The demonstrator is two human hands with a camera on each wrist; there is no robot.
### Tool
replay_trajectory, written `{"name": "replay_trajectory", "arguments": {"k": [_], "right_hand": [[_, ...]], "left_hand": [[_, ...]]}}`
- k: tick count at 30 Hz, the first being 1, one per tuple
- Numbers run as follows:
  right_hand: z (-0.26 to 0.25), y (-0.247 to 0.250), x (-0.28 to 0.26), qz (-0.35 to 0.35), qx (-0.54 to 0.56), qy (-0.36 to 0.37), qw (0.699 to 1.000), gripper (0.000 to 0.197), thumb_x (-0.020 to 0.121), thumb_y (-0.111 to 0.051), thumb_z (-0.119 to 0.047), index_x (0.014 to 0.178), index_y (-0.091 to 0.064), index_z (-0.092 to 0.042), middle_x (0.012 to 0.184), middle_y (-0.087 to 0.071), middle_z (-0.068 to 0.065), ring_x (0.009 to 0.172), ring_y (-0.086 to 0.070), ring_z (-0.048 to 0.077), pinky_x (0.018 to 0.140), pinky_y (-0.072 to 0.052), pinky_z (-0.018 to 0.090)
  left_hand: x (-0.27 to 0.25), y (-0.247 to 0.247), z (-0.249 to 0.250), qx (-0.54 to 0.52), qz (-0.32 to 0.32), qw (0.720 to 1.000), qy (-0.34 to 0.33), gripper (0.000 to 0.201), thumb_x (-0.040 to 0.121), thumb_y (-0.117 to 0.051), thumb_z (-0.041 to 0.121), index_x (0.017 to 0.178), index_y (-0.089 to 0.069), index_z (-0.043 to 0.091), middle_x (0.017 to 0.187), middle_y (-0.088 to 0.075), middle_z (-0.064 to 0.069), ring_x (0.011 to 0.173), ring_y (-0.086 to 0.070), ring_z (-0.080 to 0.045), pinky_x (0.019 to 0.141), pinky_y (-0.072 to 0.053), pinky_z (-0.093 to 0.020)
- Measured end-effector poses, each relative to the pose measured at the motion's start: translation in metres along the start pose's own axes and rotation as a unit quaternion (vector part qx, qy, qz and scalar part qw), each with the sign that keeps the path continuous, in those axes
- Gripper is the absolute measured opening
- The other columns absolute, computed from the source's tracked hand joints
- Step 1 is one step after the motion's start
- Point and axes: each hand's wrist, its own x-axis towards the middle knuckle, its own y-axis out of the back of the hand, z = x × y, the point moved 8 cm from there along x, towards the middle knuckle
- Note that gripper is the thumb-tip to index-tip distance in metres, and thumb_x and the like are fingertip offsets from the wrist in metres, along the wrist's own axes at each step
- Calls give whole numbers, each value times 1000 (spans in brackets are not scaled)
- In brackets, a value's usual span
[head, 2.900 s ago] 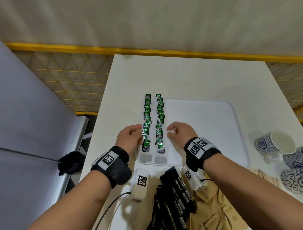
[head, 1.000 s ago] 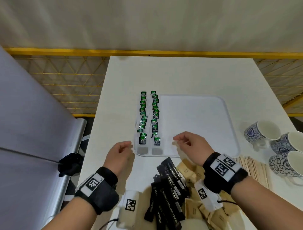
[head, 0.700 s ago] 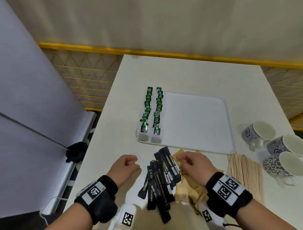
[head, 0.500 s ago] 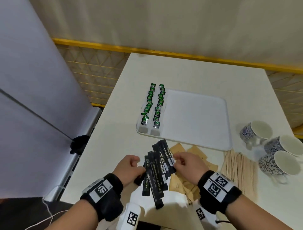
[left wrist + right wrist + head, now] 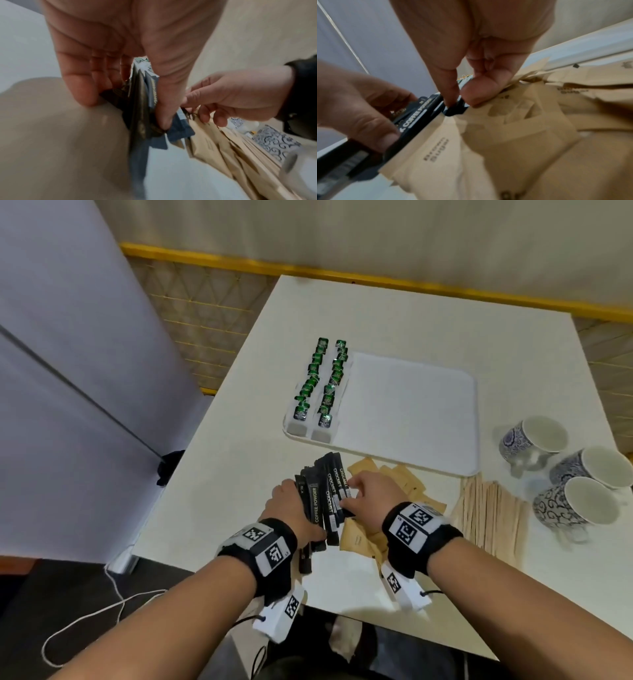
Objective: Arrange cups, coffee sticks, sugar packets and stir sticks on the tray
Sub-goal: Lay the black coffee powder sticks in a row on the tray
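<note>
Both hands are down at the near edge of the white table, forearms coming in from below, palms turned toward each other. The left hand has its fingers on the far-left side of the bundle of black coffee sticks and the thumb pressed on the near side, so it's gripping the stack. The right hand pinches the right edge of that same bundle between thumb and forefinger, other fingers tucked in.

The coffee sticks sit just in front of the white tray, right beside the tan sugar packets. Stir sticks lie to the right of those, and 3 blue-patterned cups are further right. 2 rows of green packets are on the tray's left side.
</note>
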Motion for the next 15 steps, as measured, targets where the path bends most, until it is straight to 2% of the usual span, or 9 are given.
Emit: {"name": "replay_trajectory", "arguments": {"k": [2,4,7,9,12,15], "right_hand": [[0,-1,0,-2,0,0,1000,41,85,-66,-35,122,-57,-19,107,-60,-2,94,-58,14,80,-46,26],[-1,0,-1,-9,-2,2,1000,41,86,-65,-33,124,-56,-19,112,-61,-2,100,-59,15,85,-47,26],[-2,1,-2,-17,-10,8,1000,44,86,-65,-30,127,-56,-17,118,-61,0,106,-58,16,89,-47,27],[-2,2,-2,-18,-7,4,1000,43,85,-65,-29,126,-57,-17,116,-62,1,103,-59,17,88,-49,28],[-4,3,-4,-27,-2,1,1000,32,85,-66,-26,115,-62,-16,106,-65,3,95,-63,19,86,-53,33],[-5,4,-5,-29,1,-2,1000,23,84,-66,-25,106,-65,-17,97,-68,3,86,-66,19,82,-55,37]], "left_hand": [[5,1,1,-31,2,1000,5,80,49,-85,35,113,-42,16,110,-56,-4,98,-60,-23,84,-53,-41],[10,3,2,-52,8,999,4,69,59,-84,29,113,-43,14,107,-58,-4,94,-61,-22,82,-53,-38],[13,4,10,-71,11,997,-19,49,76,-75,20,114,-46,10,100,-57,-1,86,-56,-18,72,-44,-28],[13,5,16,-78,18,996,-37,34,83,-67,17,111,-49,9,96,-56,-3,84,-53,-18,70,-39,-25],[18,6,19,-115,26,993,-33,22,89,-55,19,107,-55,6,103,-62,-9,84,-55,-21,70,-39,-25],[24,2,22,-153,15,988,-24,29,90,-53,30,104,-61,7,102,-67,-12,87,-63,-25,72,-45,-28]]}}
